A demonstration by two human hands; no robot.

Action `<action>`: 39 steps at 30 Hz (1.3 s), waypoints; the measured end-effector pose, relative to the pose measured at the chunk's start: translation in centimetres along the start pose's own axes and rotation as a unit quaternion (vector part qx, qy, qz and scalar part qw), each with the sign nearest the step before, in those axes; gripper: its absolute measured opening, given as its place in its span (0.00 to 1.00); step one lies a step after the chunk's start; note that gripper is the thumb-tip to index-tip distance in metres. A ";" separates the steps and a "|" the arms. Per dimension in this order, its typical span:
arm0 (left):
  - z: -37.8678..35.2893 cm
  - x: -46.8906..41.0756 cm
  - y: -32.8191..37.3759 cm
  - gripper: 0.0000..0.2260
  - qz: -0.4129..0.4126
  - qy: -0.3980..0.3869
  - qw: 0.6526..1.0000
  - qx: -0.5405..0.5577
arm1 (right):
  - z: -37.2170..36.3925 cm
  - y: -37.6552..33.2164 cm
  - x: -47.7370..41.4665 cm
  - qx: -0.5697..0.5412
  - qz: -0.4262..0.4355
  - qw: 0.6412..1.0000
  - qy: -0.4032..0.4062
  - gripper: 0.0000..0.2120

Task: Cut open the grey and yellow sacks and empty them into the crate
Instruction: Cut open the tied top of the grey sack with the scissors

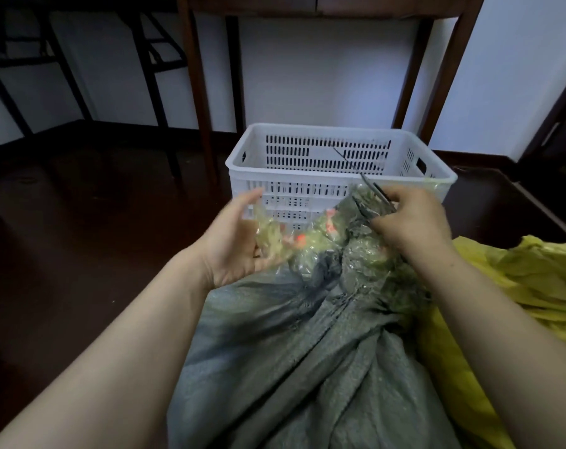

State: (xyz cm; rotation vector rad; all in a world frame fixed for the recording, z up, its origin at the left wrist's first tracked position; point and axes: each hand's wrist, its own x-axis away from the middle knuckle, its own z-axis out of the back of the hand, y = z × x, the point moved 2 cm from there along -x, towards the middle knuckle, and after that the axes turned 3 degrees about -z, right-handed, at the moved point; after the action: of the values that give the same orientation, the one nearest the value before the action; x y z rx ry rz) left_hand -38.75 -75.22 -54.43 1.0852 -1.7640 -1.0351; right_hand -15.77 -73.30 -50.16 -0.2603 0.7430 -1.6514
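— Grey woven sack (307,351) lies nearest, bunched at its neck between both forearms?
— Yes, on the dark floor (97,222), with a crumpled yellow plastic sack (518,286) just beside it on the right.
— And the left hand (236,238)?
— Its grip is loose: fingers half curled, cupping a wad of clear crinkled plastic (285,238) with yellowish and orange bits, blurred, at the sack's mouth.
— The right hand (411,218)?
— Grip closed round small metal scissors (377,191), blades pointing at the white slotted plastic crate (275,176), which stands just beyond the grey sack's neck.
— Do sack and crate touch?
— Cannot tell; the hands and plastic hide that spot.
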 end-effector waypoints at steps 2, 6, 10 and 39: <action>0.0 0.4 0.7 0.28 0.004 -0.032 0.987 0.158 | 0.0 -0.9 0.4 0.044 0.038 0.998 -0.007 0.22; -0.6 0.2 0.7 0.17 -0.036 0.015 0.983 0.178 | 0.8 -2.0 0.5 -0.044 0.062 0.997 -0.019 0.17; -2.1 -0.4 0.5 0.17 -0.091 0.124 0.986 0.071 | 0.2 -3.0 1.3 -0.341 -0.059 0.919 -0.187 0.12; -5.7 -1.8 0.7 0.15 -0.195 0.260 0.930 -0.172 | -1.7 0.8 -0.4 -0.413 -0.160 0.869 -0.222 0.08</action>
State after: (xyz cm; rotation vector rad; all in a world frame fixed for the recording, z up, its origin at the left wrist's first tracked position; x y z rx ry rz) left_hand -33.23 -74.64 -52.21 1.3557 -0.9244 -1.1079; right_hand -16.01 -72.41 -51.86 -1.3908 1.0458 -1.3928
